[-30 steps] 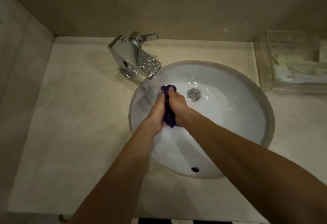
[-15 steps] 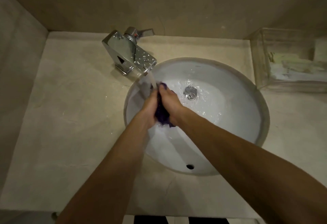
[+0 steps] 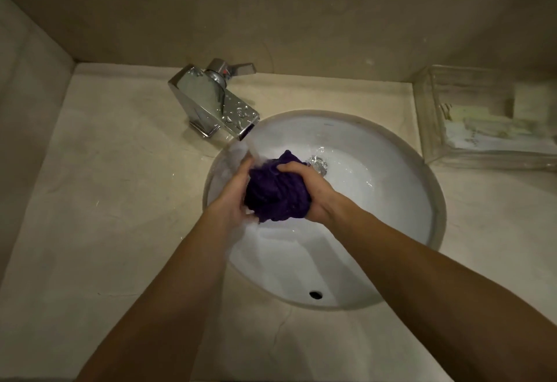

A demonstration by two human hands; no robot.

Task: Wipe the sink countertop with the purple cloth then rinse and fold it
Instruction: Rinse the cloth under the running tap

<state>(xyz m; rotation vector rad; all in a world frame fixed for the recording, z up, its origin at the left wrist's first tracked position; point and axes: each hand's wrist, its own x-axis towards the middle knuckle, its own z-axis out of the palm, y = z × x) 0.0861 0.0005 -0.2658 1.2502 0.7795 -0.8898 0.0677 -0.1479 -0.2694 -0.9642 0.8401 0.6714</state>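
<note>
Rinse in hand: splash risk onto the wiped bench (image 3: pixel 114 200).
Both my hands, left hand (image 3: pixel 233 193) and right hand (image 3: pixel 307 188), clamp the bunched purple cloth (image 3: pixel 275 193) between my fingers (image 3: pixel 289 167) under the tap (image 3: pixel 223 110) stream; hard squeezing could spray water past the sink (image 3: pixel 391 200) rim.

Single head-worn view, looking forward and steeply down.

Set above the near edge of the counter (image 3: pixel 99 200), facing the back wall (image 3: pixel 271 19); close over the sink (image 3: pixel 407 188), which fills the centre, with the tap (image 3: pixel 214 104) beyond it, both forearms entering from the bottom edge, wide-angle bending at the borders. No second view to share with.
</note>
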